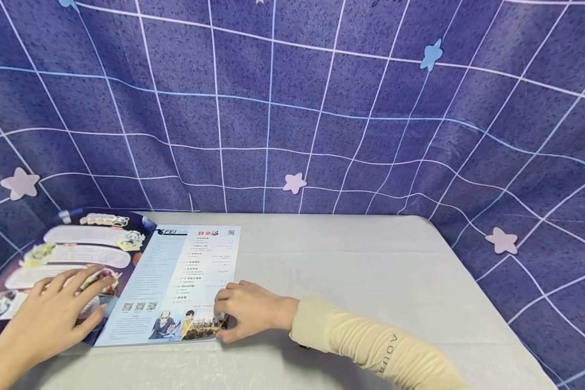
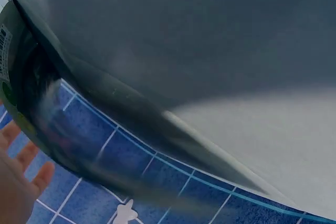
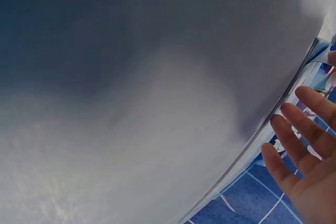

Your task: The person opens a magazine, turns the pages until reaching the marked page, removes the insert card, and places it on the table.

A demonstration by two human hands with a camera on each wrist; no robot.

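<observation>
One open magazine (image 1: 170, 271) near the desk's (image 1: 361, 281) left edge lies beneath the left hand (image 1: 60, 309), fingers spread, and right hand (image 1: 253, 309), fingers loose.

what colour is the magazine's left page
Left page: dark purple with pale panels, clearest in head view.

This is a worktop (image 1: 361, 276) set indoors or out, one cannot tell, closed in by a purple-blue cloth (image 1: 253, 70) that hangs behind it and along both sides, hiding the surroundings. The cloth's light grid lines and pastel stars (image 1: 294, 183) look like household decoration, but whether this is a home stays unclear.
</observation>
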